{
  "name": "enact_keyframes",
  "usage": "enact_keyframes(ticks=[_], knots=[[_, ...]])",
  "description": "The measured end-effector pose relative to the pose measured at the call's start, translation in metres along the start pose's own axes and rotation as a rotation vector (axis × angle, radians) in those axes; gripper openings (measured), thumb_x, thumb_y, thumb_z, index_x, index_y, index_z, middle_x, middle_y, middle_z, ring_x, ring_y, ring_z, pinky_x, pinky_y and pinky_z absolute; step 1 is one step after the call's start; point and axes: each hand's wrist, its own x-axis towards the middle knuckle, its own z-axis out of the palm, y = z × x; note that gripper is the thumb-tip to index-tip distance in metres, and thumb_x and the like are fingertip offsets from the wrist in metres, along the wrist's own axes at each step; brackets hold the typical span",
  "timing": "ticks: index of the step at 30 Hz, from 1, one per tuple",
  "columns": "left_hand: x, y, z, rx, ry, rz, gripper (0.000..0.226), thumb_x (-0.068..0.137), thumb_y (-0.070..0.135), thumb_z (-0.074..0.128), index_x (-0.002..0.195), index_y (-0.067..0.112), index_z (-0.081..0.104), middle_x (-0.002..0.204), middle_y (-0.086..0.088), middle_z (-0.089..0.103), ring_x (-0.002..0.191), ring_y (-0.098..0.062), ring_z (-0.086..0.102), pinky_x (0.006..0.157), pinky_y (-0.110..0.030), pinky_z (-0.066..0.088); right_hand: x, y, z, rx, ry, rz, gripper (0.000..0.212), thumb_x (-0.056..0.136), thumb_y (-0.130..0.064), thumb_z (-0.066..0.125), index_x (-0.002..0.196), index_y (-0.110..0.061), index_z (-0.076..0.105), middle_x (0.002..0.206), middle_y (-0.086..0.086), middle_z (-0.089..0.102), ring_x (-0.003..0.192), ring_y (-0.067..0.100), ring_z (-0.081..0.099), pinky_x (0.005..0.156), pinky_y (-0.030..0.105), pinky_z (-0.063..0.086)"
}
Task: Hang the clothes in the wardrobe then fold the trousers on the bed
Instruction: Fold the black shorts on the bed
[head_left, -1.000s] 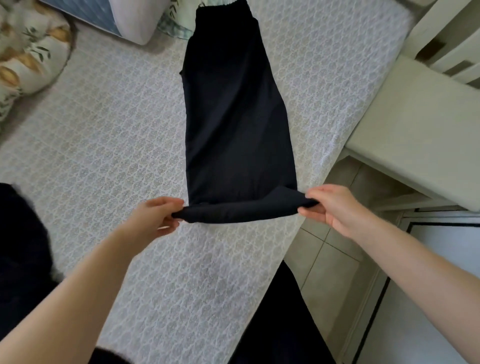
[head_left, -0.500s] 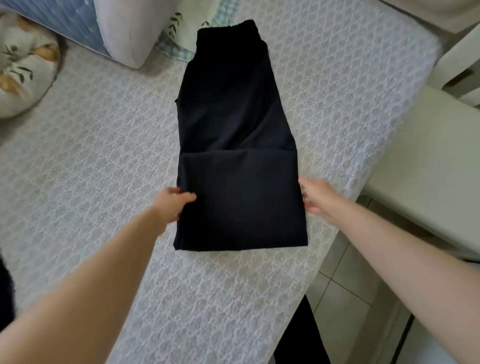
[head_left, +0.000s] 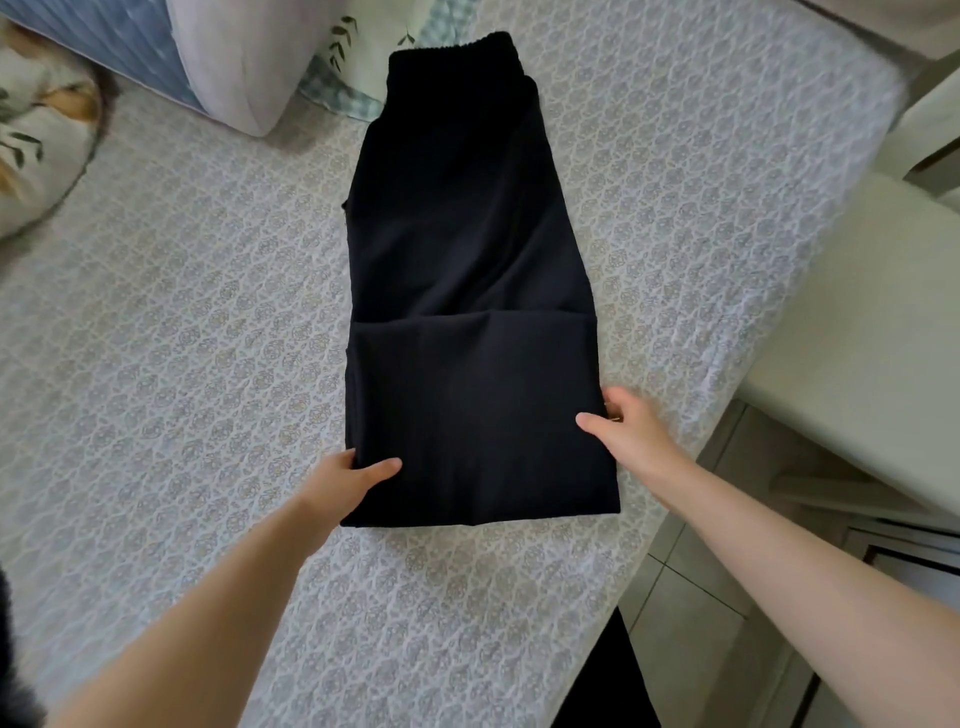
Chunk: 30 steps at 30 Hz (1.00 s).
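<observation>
Black trousers (head_left: 467, 260) lie flat on the patterned bed cover (head_left: 182, 338), waistband at the far end, the leg ends folded up over the lower part. My left hand (head_left: 343, 480) grips the folded part's left edge near its bottom corner, thumb on top. My right hand (head_left: 626, 434) grips the right edge a little higher, thumb over the cloth and fingers at the side.
Pillows (head_left: 239, 62) and a leaf-print cushion (head_left: 36, 145) lie at the head of the bed. A pale cabinet top (head_left: 857, 332) stands right of the bed over a tiled floor (head_left: 691, 613). A dark garment (head_left: 608, 686) hangs at the bed's near edge.
The leg ends were lifted and laid over the trousers, making a fold. Both hands then slid down the sides of the folded part toward me.
</observation>
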Motion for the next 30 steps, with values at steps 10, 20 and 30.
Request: enact_keyframes(ticks=[10,20,30], knots=[[-0.014,-0.020,0.014,-0.001,0.134,0.073,0.017,0.097,0.030,0.061,0.106,0.016,0.064,0.096,0.001,0.070,0.086,-0.013,0.068,0.063,-0.020,0.049,-0.007,0.014,0.007,-0.092,-0.139,0.064,0.031,0.099,-0.028,0.054,0.126,-0.015,0.058,0.105,-0.008,0.061,0.097,0.010,0.059,0.077,0.021,0.045],[0.004,0.005,-0.022,-0.011,0.150,0.084,0.016,0.097,0.020,0.060,0.107,0.008,0.065,0.098,-0.011,0.073,0.083,-0.022,0.072,0.064,-0.026,0.056,0.014,0.009,-0.007,-0.099,-0.001,0.009,0.033,0.092,-0.041,0.061,0.112,-0.015,0.061,0.104,-0.001,0.067,0.095,0.016,0.065,0.085,0.041,0.056],[0.052,0.105,-0.023,0.307,0.413,0.182,0.037,0.100,0.041,0.051,0.117,0.008,0.057,0.103,-0.005,0.062,0.084,-0.019,0.056,0.068,-0.029,0.040,0.098,-0.081,-0.030,-0.180,0.120,-0.120,0.025,0.096,-0.035,0.054,0.107,-0.013,0.059,0.096,-0.001,0.063,0.091,0.018,0.063,0.087,0.043,0.055]])
